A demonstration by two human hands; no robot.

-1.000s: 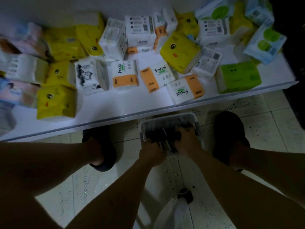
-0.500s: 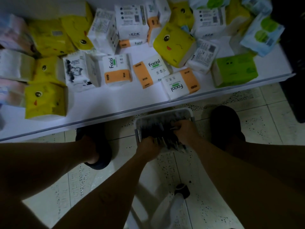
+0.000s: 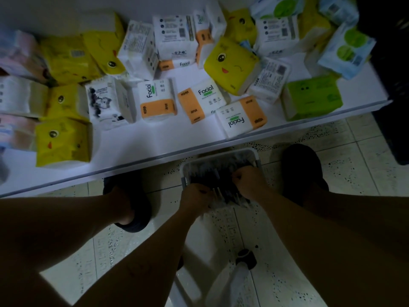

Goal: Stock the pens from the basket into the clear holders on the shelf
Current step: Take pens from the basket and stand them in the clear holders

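Yellow tissue packs (image 3: 63,141) are crowding the white shelf (image 3: 141,149) from nine round to two o'clock, and no clear holders are showing. Toward six o'clock, the left hand (image 3: 195,197) is digging into the near-left corner of the basket (image 3: 221,154), its fingers curling down among the dark pens (image 3: 210,179). The dim light is hiding whether it is gripping any. The basket is sitting on the tiled floor (image 3: 223,231) between the shoes (image 3: 301,171), just beside the shelf's front edge. At the basket's four o'clock side, the right hand (image 3: 247,180) is clenching round a bunch of pens. Lifting an uneven fistful is likely to let loose pens slide out and scatter. Rising straight up is risking knuckles knocking that shelf edge.
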